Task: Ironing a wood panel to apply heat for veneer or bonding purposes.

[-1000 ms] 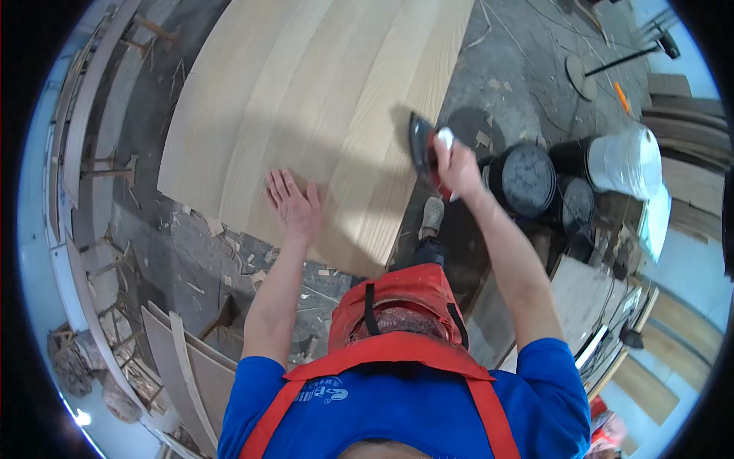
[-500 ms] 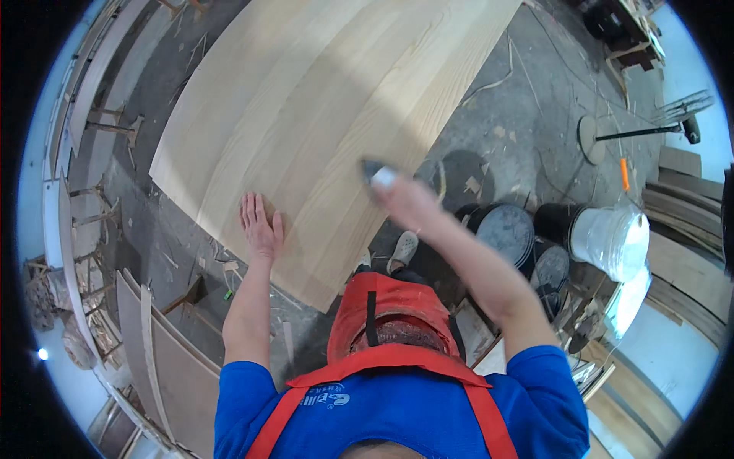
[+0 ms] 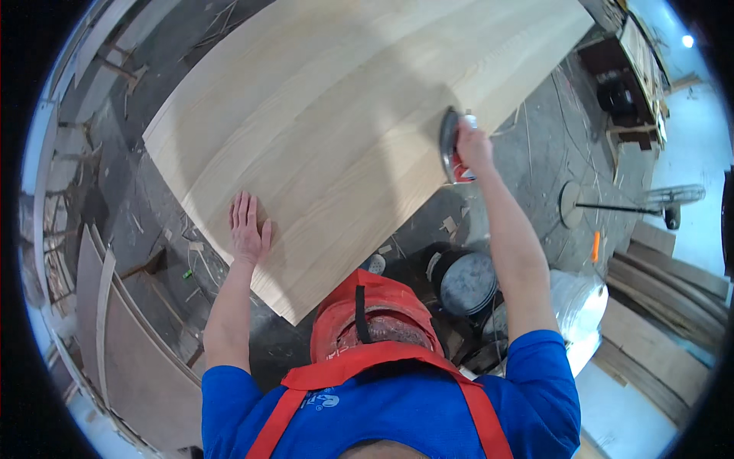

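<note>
A large pale wood-grained panel (image 3: 306, 130) stretches away from me. Flat on its near left part rests my left hand (image 3: 248, 229), palm down with the fingers out. My right hand (image 3: 475, 148) is wrapped round the handle of an iron (image 3: 449, 149) with a dark sole and a red and white body. The iron is by the panel's right edge, its narrow end pointing away from me. Whether its whole sole touches the wood I cannot tell.
Lidded dark bucket (image 3: 468, 281) and a plastic-wrapped white bucket (image 3: 579, 302) stand close on my right. Beyond them are a standing fan (image 3: 612, 207) and stacked boards (image 3: 665, 275). Curved sheets (image 3: 138, 344) lean at my lower left. Scraps and cords litter the floor.
My right hand with the iron has moved away from me and to the right. My left hand stays flat on the panel. The view has turned, and the panel now slants more to the right.
</note>
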The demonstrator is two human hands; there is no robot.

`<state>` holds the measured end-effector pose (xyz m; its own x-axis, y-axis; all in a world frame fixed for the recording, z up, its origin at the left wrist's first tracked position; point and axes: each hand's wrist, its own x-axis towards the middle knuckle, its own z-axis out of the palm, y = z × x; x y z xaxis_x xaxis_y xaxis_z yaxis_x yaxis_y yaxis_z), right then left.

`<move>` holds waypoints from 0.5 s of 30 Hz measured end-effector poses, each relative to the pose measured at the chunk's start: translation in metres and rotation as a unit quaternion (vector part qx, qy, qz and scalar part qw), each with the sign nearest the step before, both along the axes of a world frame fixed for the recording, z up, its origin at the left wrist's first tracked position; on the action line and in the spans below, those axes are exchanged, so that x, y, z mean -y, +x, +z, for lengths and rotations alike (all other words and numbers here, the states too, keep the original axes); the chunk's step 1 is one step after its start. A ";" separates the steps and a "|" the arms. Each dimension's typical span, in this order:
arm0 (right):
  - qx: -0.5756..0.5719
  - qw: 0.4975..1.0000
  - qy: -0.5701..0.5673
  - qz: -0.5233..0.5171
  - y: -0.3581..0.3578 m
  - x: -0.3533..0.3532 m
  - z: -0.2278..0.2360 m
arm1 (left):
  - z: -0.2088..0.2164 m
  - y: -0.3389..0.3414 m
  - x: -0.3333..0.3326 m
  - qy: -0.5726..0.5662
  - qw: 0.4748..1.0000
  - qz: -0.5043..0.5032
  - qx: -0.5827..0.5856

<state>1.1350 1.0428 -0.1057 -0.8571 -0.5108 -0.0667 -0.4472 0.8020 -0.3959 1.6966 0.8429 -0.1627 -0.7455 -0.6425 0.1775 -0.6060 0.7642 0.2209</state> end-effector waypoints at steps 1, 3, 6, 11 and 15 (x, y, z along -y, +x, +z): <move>0.041 0.999 0.008 -0.024 -0.039 -0.007 -0.007 | 0.002 -0.013 0.003 0.001 1.000 0.003 -0.010; 0.162 0.984 -0.002 -0.069 -0.023 0.009 0.011 | 0.007 -0.001 -0.002 0.015 1.000 -0.003 -0.013; 0.097 0.992 0.000 0.077 0.031 0.003 0.002 | 0.015 -0.010 -0.005 0.008 1.000 -0.006 -0.024; 0.221 0.927 0.044 0.300 0.153 0.008 0.010 | 0.002 -0.047 -0.028 -0.004 0.992 0.125 -0.008; 0.234 0.894 0.084 0.372 0.133 0.009 0.049 | -0.005 -0.121 -0.087 -0.025 0.977 0.213 -0.017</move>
<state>1.2678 1.0341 -0.0562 -0.1430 -0.8773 -0.4582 -0.6986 0.4174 -0.5812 1.5755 0.9302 -0.1678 -0.4056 -0.8830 0.2363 -0.8643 0.4546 0.2153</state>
